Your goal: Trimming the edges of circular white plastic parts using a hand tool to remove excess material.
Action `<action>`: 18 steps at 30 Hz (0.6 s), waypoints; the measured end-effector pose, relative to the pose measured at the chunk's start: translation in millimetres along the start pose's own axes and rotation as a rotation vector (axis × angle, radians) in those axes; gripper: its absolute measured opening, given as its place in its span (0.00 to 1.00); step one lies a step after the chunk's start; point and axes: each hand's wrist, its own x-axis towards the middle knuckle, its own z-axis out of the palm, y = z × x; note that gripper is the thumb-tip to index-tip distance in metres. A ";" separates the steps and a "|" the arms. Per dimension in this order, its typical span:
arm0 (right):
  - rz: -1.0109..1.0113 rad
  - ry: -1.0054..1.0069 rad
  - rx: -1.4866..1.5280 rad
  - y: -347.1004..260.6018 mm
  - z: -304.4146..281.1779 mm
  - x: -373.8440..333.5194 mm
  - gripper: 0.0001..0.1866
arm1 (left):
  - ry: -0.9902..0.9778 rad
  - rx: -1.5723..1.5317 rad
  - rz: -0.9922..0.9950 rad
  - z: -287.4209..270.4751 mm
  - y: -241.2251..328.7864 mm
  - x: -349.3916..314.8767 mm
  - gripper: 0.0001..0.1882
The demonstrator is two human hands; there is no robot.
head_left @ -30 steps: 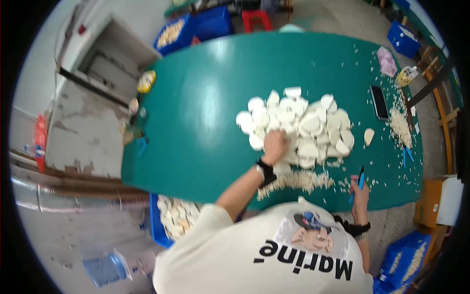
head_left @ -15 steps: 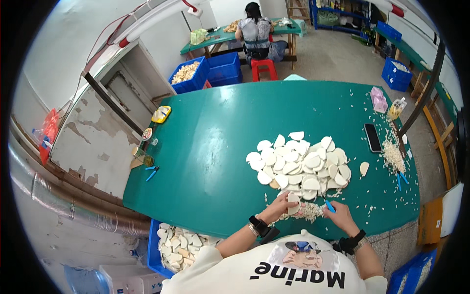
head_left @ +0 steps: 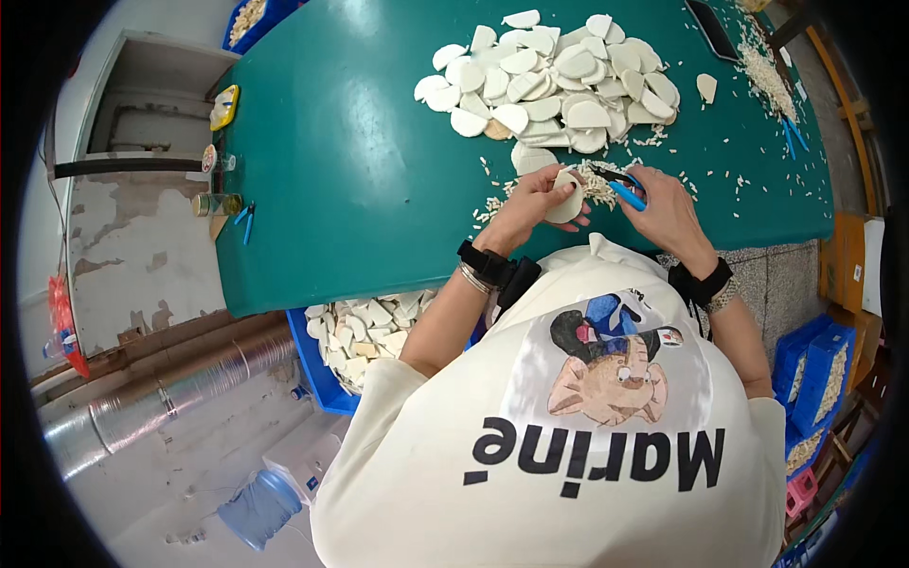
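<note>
My left hand (head_left: 526,210) is closed on a pale half-round slice (head_left: 564,204), held just above the near edge of the table. In my right hand (head_left: 668,214) are blue-handled nippers (head_left: 627,194); their dark jaws point left toward the slice, with a small gap between. A heap of similar white half-round slices (head_left: 559,85) lies beyond my hands. One slice (head_left: 533,159) rests at the heap's near side, by my left fingers. Small pale chips (head_left: 598,189) are piled between and behind my hands.
The green table (head_left: 322,189) carries a phone (head_left: 712,30), a single slice (head_left: 706,88), a chip pile (head_left: 765,80) and blue-handled tools (head_left: 793,137) at right. Another blue-handled tool (head_left: 248,223) and a jar (head_left: 218,204) are at left. Below sits a blue bin (head_left: 327,386) of slices.
The view has tilted down, so the table sits higher in the picture. The nippers' jaws have turned leftward toward the slice. My left hand still grips a slice.
</note>
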 end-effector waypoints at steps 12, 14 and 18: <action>-0.004 -0.086 0.029 6.8 12.9 17.3 0.13 | 0.036 0.070 -0.041 -2.3 3.4 10.0 0.09; -0.002 -0.096 0.025 6.4 15.1 20.7 0.13 | 0.029 0.072 -0.052 -5.0 4.2 12.7 0.09; 0.022 -0.101 0.009 3.4 12.1 23.0 0.14 | 0.010 0.088 -0.056 -9.5 5.1 18.4 0.09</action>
